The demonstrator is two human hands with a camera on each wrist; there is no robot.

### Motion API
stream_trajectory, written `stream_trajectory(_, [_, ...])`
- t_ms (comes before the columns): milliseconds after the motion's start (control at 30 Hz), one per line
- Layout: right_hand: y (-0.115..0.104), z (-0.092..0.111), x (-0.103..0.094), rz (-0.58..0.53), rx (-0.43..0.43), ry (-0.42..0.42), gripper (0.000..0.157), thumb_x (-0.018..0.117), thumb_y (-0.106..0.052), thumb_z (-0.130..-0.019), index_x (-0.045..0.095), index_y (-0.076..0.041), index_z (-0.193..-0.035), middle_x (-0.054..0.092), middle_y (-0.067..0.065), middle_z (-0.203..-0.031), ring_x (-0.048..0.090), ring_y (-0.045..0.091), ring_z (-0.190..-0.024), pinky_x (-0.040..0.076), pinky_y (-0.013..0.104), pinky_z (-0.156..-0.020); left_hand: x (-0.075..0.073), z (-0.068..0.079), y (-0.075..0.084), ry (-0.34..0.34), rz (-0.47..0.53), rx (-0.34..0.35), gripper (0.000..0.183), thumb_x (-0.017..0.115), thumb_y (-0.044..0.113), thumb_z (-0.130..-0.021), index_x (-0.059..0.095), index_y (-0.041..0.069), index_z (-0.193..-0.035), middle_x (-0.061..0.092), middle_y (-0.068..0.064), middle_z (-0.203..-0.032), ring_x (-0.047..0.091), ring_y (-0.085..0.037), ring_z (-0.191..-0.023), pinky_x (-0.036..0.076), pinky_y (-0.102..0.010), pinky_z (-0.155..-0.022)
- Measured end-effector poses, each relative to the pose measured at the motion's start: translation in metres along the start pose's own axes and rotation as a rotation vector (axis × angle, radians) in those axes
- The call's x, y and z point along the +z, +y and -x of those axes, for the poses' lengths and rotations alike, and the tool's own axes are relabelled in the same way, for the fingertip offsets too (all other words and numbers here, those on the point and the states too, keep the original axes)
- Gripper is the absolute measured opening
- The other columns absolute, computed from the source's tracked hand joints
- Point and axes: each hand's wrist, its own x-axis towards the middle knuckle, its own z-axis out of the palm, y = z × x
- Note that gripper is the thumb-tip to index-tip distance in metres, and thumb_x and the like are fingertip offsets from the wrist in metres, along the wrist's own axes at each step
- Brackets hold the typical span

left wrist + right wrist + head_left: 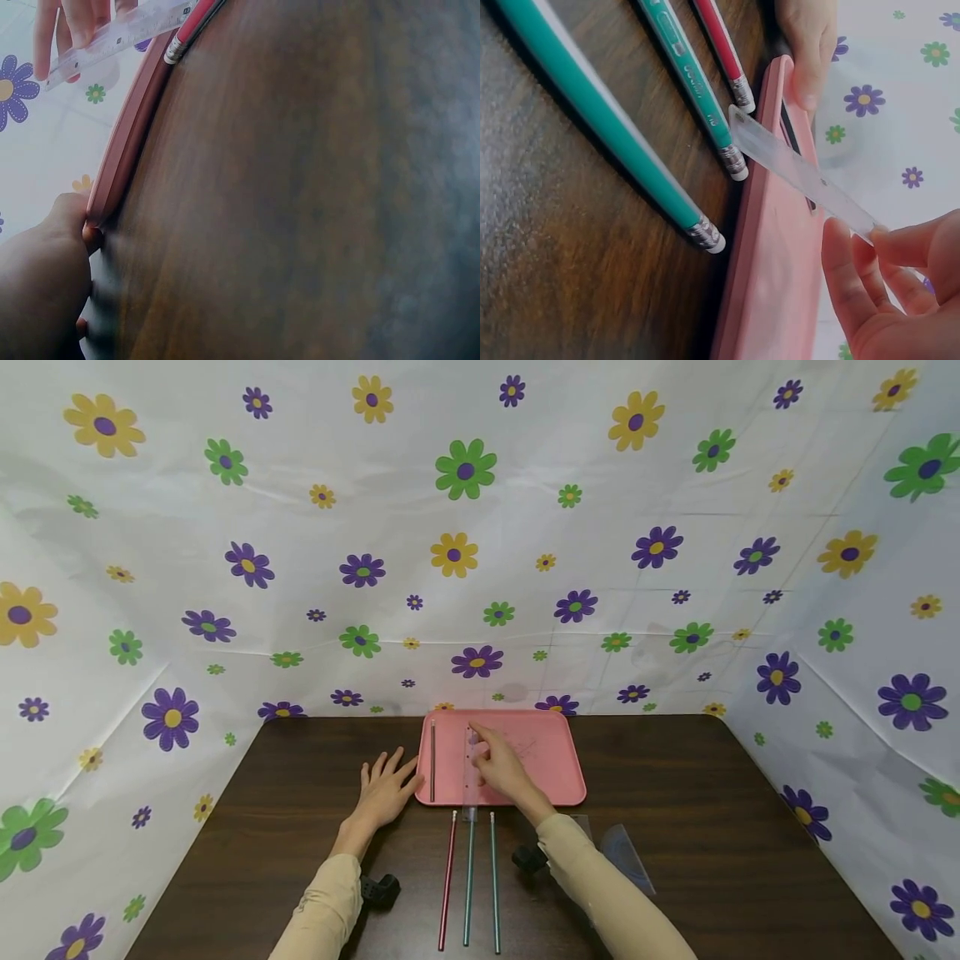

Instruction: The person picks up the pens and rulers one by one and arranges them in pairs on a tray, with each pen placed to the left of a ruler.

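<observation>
Clear, marked ruler (470, 781) spans pink tray (555, 777), near end overhanging rim | Right hand (502, 767), grip nearly closed, pinches ruler's far end | Left hand (382, 797), fingers spread, touches tray's left edge | Desk (712, 827) stretches both sides; three pencils (447, 885) crowd tray's near edge

Tray (555, 777) was plain pink, ruler (471, 785) clear with dark markings, slim rod (432, 764) dark. Red pencil (447, 885) and two green pencils (495, 885) had silver ferrules (733, 159) and white erasers (717, 245); protractor-like piece (628, 858) was see-through, bluish. Table (712, 827) showed dark brown wood grain, sleeves (615, 893) were cream, wrist devices (381, 891) black, and the white backdrop (300, 527) carried scattered purple, yellow and green flowers in mixed sizes with contrasting centres.
</observation>
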Motion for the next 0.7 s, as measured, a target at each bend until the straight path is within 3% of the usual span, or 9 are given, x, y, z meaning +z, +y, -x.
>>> stream_trajectory(300, [0.005,-0.007,0.008,-0.004,-0.025,0.028,0.067,0.051,0.014,-0.092,0.036,-0.008,-0.154,0.052,0.025,-0.136,0.061,0.030,-0.055,0.052,0.026,-0.047,-0.003,0.002,0.003,-0.011,-0.009,-0.013,0.058,0.042,0.050,-0.104,0.042,0.020,-0.153,0.022,-0.016,-0.165,0.011,-0.046,-0.151,-0.002,-0.071,-0.116])
stream_trajectory(700, [0.004,-0.016,0.015,0.002,0.029,0.074,0.069,0.051,0.012,-0.093,0.035,-0.013,-0.155,0.052,0.020,-0.143,0.064,0.031,-0.058,0.051,0.023,-0.048,-0.002,0.002,0.004,0.005,0.021,-0.010,0.057,0.044,0.048,-0.103,0.043,0.019,-0.152,0.023,-0.017,-0.164,0.012,-0.047,-0.151,-0.002,-0.071,-0.116])
